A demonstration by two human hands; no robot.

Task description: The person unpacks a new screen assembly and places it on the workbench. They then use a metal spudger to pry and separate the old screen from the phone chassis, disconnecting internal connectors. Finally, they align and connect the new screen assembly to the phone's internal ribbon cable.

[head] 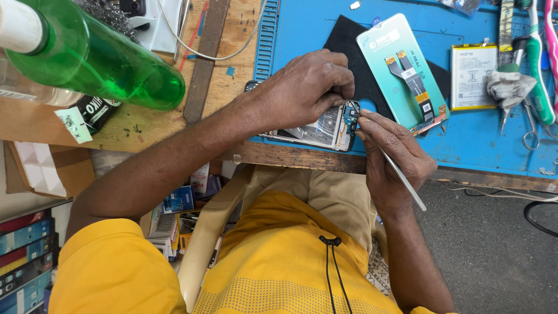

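I am looking down at an opened phone (317,129) lying at the centre of the frame, on the near edge of the blue mat (465,139) that covers the desk (145,131). My left hand (305,90) is resting on top of the phone, its fingers clenching down on the frame beside the small blue circuit board (350,116) at the phone's right end. My right hand (392,157), just right of centre, is pinching a thin metal tool (401,177), with the tip touching that board. A teal-backed replacement screen (401,70) is lying in the upper middle, partly on a black pad (349,52), with a white battery (474,75) to its right. A green bottle (99,58) is filling the upper left corner.
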